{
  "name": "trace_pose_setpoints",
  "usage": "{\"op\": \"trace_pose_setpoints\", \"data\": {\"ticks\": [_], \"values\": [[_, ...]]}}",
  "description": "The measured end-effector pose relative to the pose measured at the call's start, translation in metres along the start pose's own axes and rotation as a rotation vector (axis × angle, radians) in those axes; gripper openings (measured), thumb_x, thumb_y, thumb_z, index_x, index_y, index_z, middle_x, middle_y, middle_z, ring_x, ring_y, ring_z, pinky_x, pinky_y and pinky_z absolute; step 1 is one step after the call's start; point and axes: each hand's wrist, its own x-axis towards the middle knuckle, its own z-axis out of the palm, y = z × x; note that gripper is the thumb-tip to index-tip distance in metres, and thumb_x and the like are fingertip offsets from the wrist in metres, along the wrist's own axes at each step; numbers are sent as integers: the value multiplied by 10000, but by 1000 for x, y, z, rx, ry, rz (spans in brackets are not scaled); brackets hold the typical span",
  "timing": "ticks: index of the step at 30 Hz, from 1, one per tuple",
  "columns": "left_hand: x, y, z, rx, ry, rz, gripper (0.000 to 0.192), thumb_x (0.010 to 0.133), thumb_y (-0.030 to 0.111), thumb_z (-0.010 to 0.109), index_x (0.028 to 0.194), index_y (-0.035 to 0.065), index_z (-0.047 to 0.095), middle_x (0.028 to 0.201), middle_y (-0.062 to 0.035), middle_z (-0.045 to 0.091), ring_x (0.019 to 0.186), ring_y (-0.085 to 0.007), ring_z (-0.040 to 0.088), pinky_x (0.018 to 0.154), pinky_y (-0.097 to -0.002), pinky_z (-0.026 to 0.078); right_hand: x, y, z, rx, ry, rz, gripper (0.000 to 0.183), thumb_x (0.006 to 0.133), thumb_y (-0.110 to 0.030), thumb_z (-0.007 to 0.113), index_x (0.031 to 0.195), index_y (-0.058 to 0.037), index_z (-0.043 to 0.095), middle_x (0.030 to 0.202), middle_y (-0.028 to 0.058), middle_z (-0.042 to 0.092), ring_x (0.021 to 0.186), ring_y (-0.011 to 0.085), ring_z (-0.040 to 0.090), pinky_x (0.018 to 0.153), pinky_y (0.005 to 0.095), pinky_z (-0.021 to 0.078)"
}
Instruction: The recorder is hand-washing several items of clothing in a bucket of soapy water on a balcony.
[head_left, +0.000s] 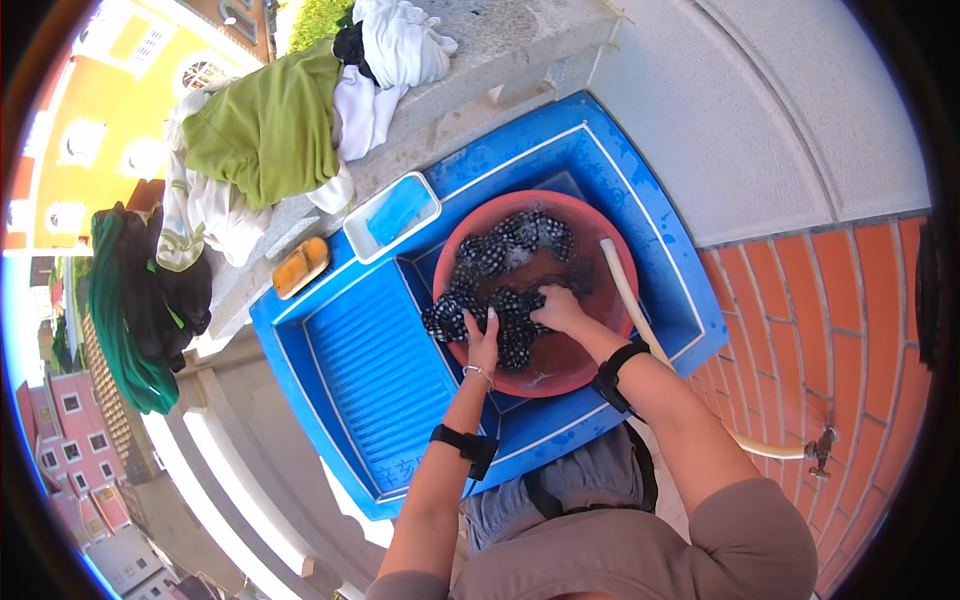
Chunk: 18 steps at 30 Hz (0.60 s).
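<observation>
A red plastic basin (551, 371) of cloudy water stands inside the deep bowl of a blue laundry sink (637, 165). Wet black-and-white checked cloth (517, 349) lies partly under the water, with foam on its far folds. My right hand (559, 307) is closed on a bunch of this cloth near the basin's middle. At the basin's near left side, my left hand (484, 341) has its thumb and fingers on the cloth; its grip is partly hidden. One end of a pale hose (626, 289) hangs over the basin's right side.
A ribbed washboard (375, 360) forms the sink's left part. Along its far edge sit a white tray (358, 229) with a blue item and an orange-brown block (301, 268). Clothes, including a green garment (270, 127), drape the concrete ledge (510, 82). A tap (821, 452) feeds the hose.
</observation>
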Motion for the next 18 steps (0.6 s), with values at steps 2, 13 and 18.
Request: {"op": "trace_pose_setpoints", "data": {"ticks": [2,13,18], "values": [[2,15,17,-201,-59,-140,824,746,588,440,1328,231,-22,1324,-105,247,1081,-351,403,817,-531,345,-26,-8,-12,150,126,-137,454,608,-147,606,1032,-7,521,968,189,538,901,318,525,812,340,414],[86,-80,-17,-501,-221,92,407,812,421,416,962,62,535,912,-100,575,824,-252,558,722,-370,459,-59,-78,40,134,432,-544,201,731,-184,553,876,-72,470,826,141,464,769,332,486,657,410,427],[2,25,46,-614,-133,-342,433,818,370,427,1070,22,482,1061,-98,524,964,-210,495,786,-308,400,-18,-16,20,-57,417,-552,152,753,-171,506,791,-37,444,764,155,507,726,354,534,631,414,449]]}}
